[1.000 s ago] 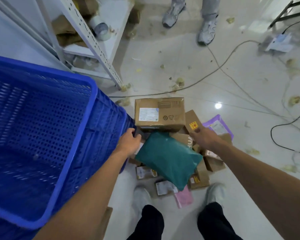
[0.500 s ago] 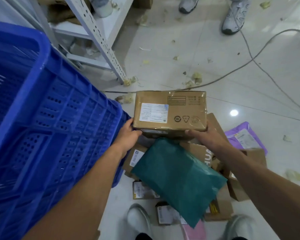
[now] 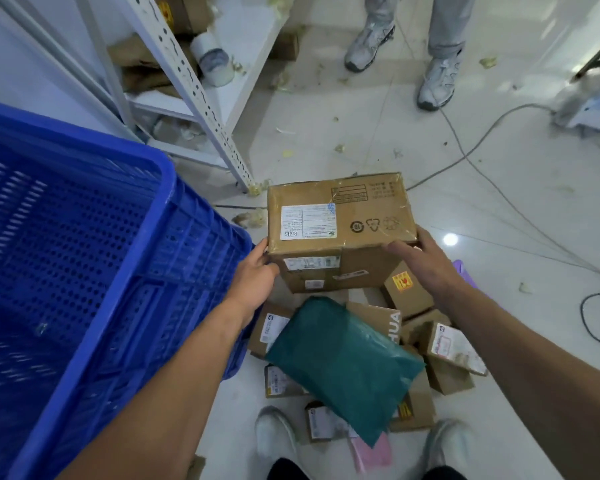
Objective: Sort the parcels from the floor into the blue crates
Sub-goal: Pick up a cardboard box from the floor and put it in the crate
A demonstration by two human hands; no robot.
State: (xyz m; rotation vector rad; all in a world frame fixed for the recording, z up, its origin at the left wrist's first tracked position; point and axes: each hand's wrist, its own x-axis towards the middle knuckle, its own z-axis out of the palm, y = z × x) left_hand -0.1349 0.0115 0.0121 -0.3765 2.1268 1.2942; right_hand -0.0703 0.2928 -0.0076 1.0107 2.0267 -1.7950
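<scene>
While both my hands clasp the big brown box [image 3: 340, 216], it hangs just above the heap of parcels on the floor, close beside the blue crate [image 3: 168, 188] on my left. My left hand [image 3: 253, 273] grips the near left corner, thumb up against the edge and fingers tucked underneath (they are hidden from me). My right hand [image 3: 421, 261] wraps the near right corner, thumb laid along the top edge and fingers bent round the side.

I judge the sorting barely begun. The part of the crate I can see shows no parcel, though its inside is blurred. This box is not yet over the rim.

Plenty is left below: a green mailer bag [image 3: 343, 362] lies across several small cardboard boxes [image 3: 454, 344], a pink mailer [image 3: 371, 452] peeks out near my shoes, and a purple mailer [image 3: 459, 266] shows just behind my right wrist. All of these lie on the floor, apart from the crate.
</scene>
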